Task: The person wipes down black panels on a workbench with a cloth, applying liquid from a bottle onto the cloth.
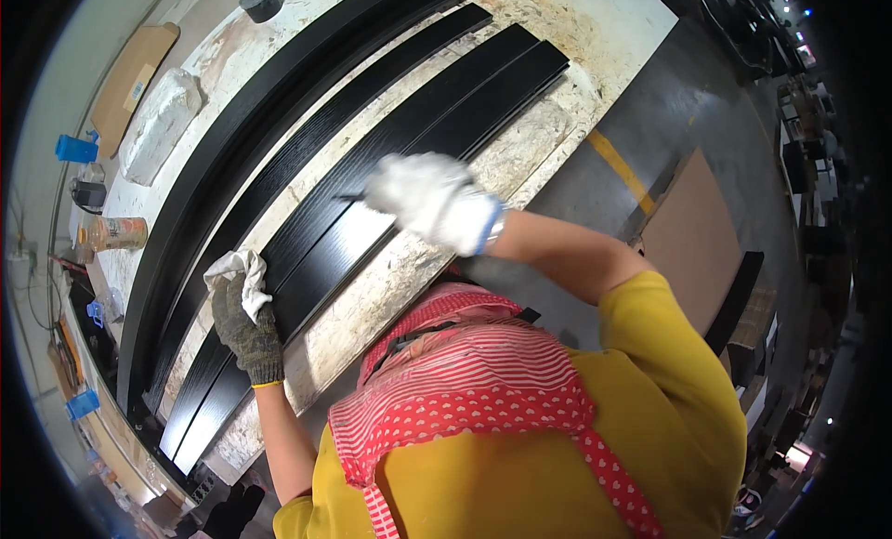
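Red-patterned fabric apron (474, 381) covers us. Our grey-gloved left hand (247, 327) clasps white cloth (252, 277); our white-gloved right hand (432, 200) grips slim dark stick (348, 197) above black boards (465, 79).

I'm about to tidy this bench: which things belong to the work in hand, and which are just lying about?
Apparently in use:
- black boards nearest both hands
- white cloth, in the left hand
- dark slim item, apparently in the right hand

Seemingly lying about:
- dark cup
- orange-tinted jar
- whitish block

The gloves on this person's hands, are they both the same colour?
No, the left glove is a dark grey-green, while the right glove is white with a blue cuff edge.
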A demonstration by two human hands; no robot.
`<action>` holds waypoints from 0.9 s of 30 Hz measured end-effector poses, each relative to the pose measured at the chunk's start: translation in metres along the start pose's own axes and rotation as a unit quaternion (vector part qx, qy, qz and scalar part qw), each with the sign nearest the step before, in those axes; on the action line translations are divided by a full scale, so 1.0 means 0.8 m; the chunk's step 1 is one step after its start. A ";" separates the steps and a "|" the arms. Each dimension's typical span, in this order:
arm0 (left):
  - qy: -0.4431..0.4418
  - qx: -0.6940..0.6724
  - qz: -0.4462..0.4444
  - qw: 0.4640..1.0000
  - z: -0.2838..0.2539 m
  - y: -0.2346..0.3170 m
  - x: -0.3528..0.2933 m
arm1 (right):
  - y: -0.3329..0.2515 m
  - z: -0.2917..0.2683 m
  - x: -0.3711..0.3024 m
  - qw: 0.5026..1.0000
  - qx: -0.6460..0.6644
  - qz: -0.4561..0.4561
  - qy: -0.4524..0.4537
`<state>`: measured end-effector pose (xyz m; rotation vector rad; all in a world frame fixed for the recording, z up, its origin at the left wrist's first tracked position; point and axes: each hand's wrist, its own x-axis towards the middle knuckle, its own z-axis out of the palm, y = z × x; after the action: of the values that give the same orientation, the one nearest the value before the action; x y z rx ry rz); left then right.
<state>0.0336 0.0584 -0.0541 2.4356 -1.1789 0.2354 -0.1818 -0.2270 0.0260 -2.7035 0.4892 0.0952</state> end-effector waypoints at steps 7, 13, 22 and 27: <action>0.046 -0.021 0.004 0.999 0.001 0.004 0.000 | 0.273 -0.038 0.005 0.926 -0.154 0.204 0.277; 0.026 0.020 0.040 0.999 0.005 -0.021 -0.004 | 0.131 -0.023 0.027 0.974 -0.121 -0.072 0.178; 0.024 -0.007 0.057 0.998 0.005 -0.003 0.011 | 0.469 -0.093 -0.086 0.876 0.041 0.418 0.238; 0.023 0.016 0.064 0.998 -0.002 -0.010 -0.007 | 0.223 -0.058 -0.020 0.959 -0.176 0.049 0.218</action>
<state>0.0365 0.0677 -0.0568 2.3706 -1.3207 0.3493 -0.2590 -0.3938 0.0060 -3.0525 0.8015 -0.4381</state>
